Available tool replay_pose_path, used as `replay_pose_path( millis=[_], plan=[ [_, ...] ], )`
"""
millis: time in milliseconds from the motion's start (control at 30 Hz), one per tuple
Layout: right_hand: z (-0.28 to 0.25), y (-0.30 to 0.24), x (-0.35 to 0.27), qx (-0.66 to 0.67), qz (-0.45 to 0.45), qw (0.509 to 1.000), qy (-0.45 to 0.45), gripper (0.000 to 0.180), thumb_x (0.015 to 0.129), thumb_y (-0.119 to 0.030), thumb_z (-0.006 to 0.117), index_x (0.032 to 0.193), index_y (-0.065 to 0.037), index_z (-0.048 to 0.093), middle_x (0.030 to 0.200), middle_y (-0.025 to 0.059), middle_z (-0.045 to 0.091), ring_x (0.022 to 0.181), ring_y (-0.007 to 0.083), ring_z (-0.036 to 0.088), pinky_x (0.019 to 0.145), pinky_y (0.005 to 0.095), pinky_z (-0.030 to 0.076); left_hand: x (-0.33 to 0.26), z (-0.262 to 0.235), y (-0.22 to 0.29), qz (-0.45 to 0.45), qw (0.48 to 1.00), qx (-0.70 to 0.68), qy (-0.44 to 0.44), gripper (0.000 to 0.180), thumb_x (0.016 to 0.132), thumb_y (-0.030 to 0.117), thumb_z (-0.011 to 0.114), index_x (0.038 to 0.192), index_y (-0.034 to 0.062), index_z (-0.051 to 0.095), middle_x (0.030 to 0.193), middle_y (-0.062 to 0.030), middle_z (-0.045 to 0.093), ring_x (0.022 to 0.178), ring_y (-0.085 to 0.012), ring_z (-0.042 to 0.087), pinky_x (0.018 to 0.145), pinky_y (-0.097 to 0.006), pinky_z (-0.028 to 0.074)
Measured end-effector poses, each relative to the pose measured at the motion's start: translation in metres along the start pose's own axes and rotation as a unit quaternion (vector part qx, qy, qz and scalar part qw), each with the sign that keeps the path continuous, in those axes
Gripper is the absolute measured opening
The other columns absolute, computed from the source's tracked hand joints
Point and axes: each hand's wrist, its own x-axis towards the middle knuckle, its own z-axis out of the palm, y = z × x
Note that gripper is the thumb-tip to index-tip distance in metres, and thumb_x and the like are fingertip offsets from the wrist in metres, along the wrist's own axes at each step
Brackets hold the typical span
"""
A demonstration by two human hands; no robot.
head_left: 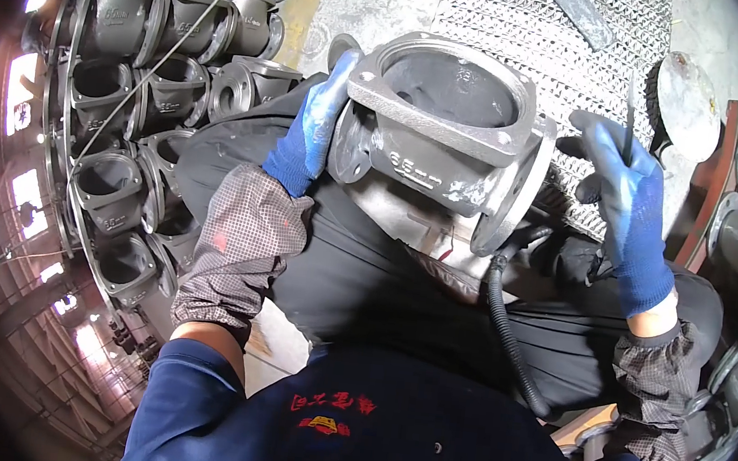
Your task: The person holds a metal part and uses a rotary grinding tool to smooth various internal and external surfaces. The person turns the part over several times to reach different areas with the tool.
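The casting [441, 144] is between the two hands, above the person's legs, with its wide opening facing up. The left hand [315, 126] lies along its left flange, touching; whether these fingers curl behind, I cannot tell. The right hand [632, 193] is apart, to the right of the casting, with fingers closed on a thin dark rod [631, 105]. The rod's lower part is hidden by the glove, and what supports the casting is hard to see. A black hose [504, 335] crosses the right leg. Beyond lies a rough mat [535, 23]; more castings [109, 183] stand at left.
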Motion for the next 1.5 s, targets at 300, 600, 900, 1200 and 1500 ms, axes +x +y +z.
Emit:
replay_pose_path(
  millis=[300,600,900,1200,1500],
  plan=[
    [0.026,0.051,0.014,0.043,0.121,0.990,-0.057,0.047,0.095,-0.041,0.038,0.096,0.002,0.057,0.065,0.0071,0.058,0.052,0.0172,0.054,0.047,0.0290,0.045,-0.009,0.014,0.032,-0.047,0.992,-0.112,-0.023,0.052,0.097,0.038,0.036,0.134,0.0016,0.037,0.130,-0.0114,0.046,0.117,-0.0197,0.047,0.102,-0.032,0.036],
    [0.021,0.017,0.007,0.055,0.025,0.998,-0.018,0.038,0.092,-0.011,0.044,0.127,0.003,0.043,0.107,0.0120,0.060,0.093,0.0165,0.059,0.080,0.0278,0.049,-0.009,0.042,0.047,-0.044,0.978,-0.203,0.032,0.053,0.098,0.039,0.035,0.132,-0.0005,0.039,0.084,-0.0079,0.063,0.066,-0.0109,0.058,0.062,-0.023,0.049],
    [0.006,0.054,0.014,-0.067,-0.181,0.980,0.052,0.035,0.090,-0.008,0.041,0.123,0.005,0.045,0.107,0.0204,0.059,0.094,0.0282,0.060,0.081,0.0323,0.048,-0.005,0.056,0.045,-0.054,0.942,-0.329,-0.050,0.048,0.097,0.035,0.037,0.133,0.0028,0.037,0.127,-0.0134,0.049,0.114,-0.0211,0.051,0.097,-0.034,0.043],
    [0.012,0.072,-0.016,0.025,-0.127,0.987,0.095,0.038,0.096,-0.020,0.044,0.125,0.004,0.048,0.108,0.0098,0.059,0.097,0.0140,0.054,0.086,0.0243,0.043,-0.004,0.069,0.027,-0.108,0.923,-0.367,0.021,0.050,0.095,0.043,0.039,0.127,0.0044,0.043,0.116,-0.0159,0.055,0.097,-0.0283,0.059,0.083,-0.041,0.052],
    [-0.030,-0.038,-0.046,-0.094,-0.270,0.958,0.007,0.044,0.096,-0.036,0.037,0.120,-0.004,0.053,0.091,0.0052,0.067,0.056,0.0058,0.052,0.047,0.0179,0.038,-0.015,0.066,0.034,-0.092,0.941,-0.319,-0.057,0.048,0.096,0.039,0.032,0.128,0.0042,0.042,0.121,-0.0197,0.051,0.101,-0.0321,0.057,0.087,-0.047,0.049]
  ],
)
